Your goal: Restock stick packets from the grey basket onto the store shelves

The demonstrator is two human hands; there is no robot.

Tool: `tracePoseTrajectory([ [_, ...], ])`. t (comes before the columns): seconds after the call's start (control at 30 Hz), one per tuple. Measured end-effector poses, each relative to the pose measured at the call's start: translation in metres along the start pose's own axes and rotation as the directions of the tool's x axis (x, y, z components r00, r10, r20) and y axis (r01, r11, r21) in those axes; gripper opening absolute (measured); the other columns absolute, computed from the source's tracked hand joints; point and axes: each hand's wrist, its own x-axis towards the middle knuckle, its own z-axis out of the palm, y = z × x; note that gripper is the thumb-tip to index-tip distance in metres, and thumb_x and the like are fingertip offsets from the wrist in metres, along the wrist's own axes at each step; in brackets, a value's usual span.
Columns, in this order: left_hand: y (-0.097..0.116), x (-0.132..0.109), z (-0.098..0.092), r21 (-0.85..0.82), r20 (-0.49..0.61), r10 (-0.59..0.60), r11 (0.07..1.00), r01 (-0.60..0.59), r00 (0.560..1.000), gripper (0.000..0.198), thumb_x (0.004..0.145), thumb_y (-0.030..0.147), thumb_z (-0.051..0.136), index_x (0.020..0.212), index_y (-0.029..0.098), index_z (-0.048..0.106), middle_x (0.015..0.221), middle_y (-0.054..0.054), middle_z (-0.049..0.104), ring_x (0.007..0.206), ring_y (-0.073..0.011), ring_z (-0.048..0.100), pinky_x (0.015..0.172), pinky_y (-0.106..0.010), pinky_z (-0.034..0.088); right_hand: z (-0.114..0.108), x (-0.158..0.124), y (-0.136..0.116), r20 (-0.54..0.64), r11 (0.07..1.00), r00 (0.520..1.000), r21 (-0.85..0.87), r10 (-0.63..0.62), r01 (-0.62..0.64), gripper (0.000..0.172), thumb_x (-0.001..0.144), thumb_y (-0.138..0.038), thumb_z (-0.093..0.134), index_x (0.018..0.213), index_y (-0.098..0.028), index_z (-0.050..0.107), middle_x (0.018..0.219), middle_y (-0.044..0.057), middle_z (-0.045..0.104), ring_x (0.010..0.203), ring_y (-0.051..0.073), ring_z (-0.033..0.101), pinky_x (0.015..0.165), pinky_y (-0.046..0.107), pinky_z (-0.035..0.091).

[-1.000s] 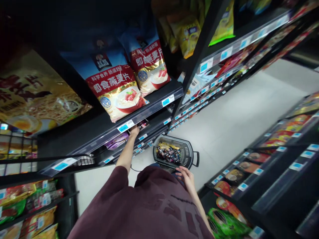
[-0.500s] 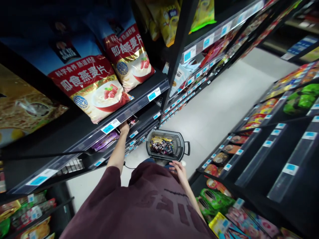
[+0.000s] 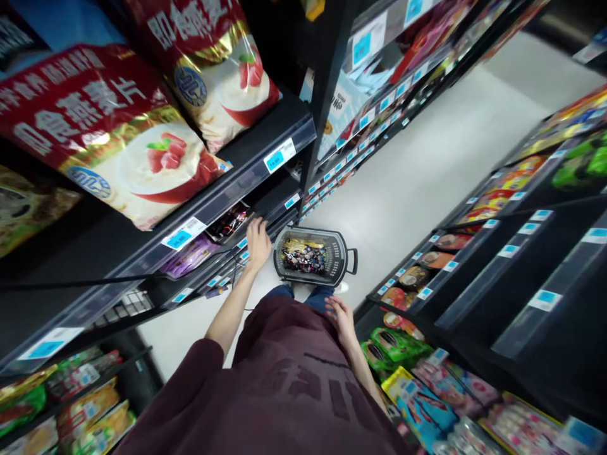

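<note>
My left hand (image 3: 258, 243) is over the gap between the left shelf and the basket, fingers apart, with nothing seen in it. Just left of it, dark shiny packets (image 3: 230, 221) lie on a lower shelf beside a purple package (image 3: 190, 256). The grey basket (image 3: 336, 253) stands on the floor in front of my legs and holds many small wrapped items (image 3: 303, 256). My right hand (image 3: 340, 314) hangs by my right thigh, below the basket in the view, its fingers loosely spread and holding nothing visible.
Large red and white oatmeal bags (image 3: 161, 158) stand on the upper left shelf (image 3: 237, 170). A thin black cable (image 3: 118, 280) crosses in front of that shelf. Shelves with snack packs (image 3: 398, 347) line the right side. The pale aisle floor (image 3: 408, 170) runs to the upper right.
My left hand has come out from the lower shelf toward the basket, and its fingers now show apart. The view has shifted, bringing the left shelves closer. My right hand stays near my thigh.
</note>
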Motion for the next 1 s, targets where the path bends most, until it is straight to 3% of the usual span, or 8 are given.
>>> tracePoseTrajectory([
  [0.1,0.027,-0.035,0.038,-0.059,0.230,0.175,0.984,-0.166,0.957,0.046,0.096,0.008,0.038,0.140,0.014,0.049,0.153,-0.014,0.042,0.148,-0.0253,0.029,0.124,-0.048,0.027,-0.017,0.020,0.009,-0.099,0.997,0.995,-0.074,-0.005,-0.002,0.044,0.061,-0.046,0.082,0.091,-0.016,0.071,0.098,0.009,0.076,0.087,0.023,0.070,0.067,0.028,0.054],
  [0.17,0.039,-0.056,0.064,-0.113,0.411,0.261,0.965,-0.235,0.874,0.039,0.098,0.011,0.042,0.134,0.018,0.055,0.146,-0.011,0.050,0.142,-0.0235,0.039,0.119,-0.046,0.036,-0.030,0.037,0.013,-0.158,0.989,0.987,-0.145,-0.008,-0.015,0.037,0.073,-0.044,0.079,0.095,-0.015,0.070,0.101,0.008,0.074,0.088,0.021,0.070,0.070,0.030,0.055],
  [0.23,0.044,-0.075,0.089,-0.156,0.590,0.299,0.954,-0.257,0.750,0.029,0.099,0.019,0.050,0.126,0.018,0.060,0.135,-0.010,0.059,0.128,-0.0234,0.053,0.109,-0.046,0.046,-0.042,0.057,0.017,-0.204,0.973,0.979,-0.229,-0.009,-0.039,0.029,0.088,-0.040,0.072,0.102,-0.014,0.068,0.105,0.008,0.072,0.090,0.020,0.069,0.075,0.034,0.056],
  [0.37,0.041,-0.105,0.133,-0.136,0.848,0.219,0.970,-0.201,0.483,0.028,0.096,0.034,0.061,0.118,0.016,0.063,0.120,-0.009,0.065,0.105,-0.0212,0.065,0.091,-0.043,0.056,-0.064,0.104,0.023,-0.267,0.905,0.964,-0.413,-0.020,-0.096,0.029,0.097,-0.036,0.064,0.118,-0.014,0.063,0.117,0.009,0.066,0.101,0.022,0.066,0.088,0.043,0.056],
  [0.5,0.035,-0.123,0.172,-0.037,0.939,0.063,0.996,-0.083,0.338,0.031,0.096,0.035,0.060,0.121,0.016,0.062,0.121,-0.010,0.064,0.105,-0.0213,0.065,0.090,-0.043,0.057,-0.080,0.161,0.033,-0.280,0.792,0.960,-0.589,-0.018,-0.157,0.036,0.096,-0.036,0.065,0.125,-0.016,0.060,0.127,0.010,0.061,0.111,0.026,0.062,0.097,0.049,0.051],
  [0.6,0.032,-0.128,0.210,0.020,0.950,-0.029,0.999,0.031,0.311,0.032,0.097,0.036,0.060,0.122,0.016,0.061,0.122,-0.010,0.064,0.106,-0.0216,0.065,0.091,-0.043,0.057,-0.088,0.207,0.046,-0.239,0.692,0.971,-0.703,-0.010,-0.166,0.045,0.093,-0.038,0.066,0.131,-0.014,0.056,0.133,0.015,0.058,0.121,0.031,0.057,0.104,0.055,0.044],
  [0.73,0.028,-0.123,0.281,0.061,0.944,-0.108,0.986,0.156,0.313,0.035,0.097,0.036,0.059,0.125,0.016,0.060,0.122,-0.010,0.064,0.105,-0.0214,0.065,0.090,-0.043,0.057,-0.098,0.273,0.070,-0.150,0.575,0.988,-0.811,-0.022,-0.111,0.075,0.082,-0.042,0.067,0.138,0.002,0.045,0.140,0.033,0.049,0.135,0.044,0.043,0.113,0.058,0.031],
  [1.0,0.028,-0.079,0.448,0.044,0.943,-0.094,0.986,0.160,0.320,0.030,0.098,0.033,0.056,0.121,0.016,0.063,0.120,-0.010,0.067,0.111,-0.0222,0.065,0.099,-0.046,0.052,-0.104,0.407,0.129,-0.137,0.523,0.985,-0.850,-0.109,-0.061,0.085,0.077,-0.041,0.062,0.142,0.001,0.026,0.143,0.033,0.044,0.136,0.041,0.043,0.114,0.055,0.031],
])
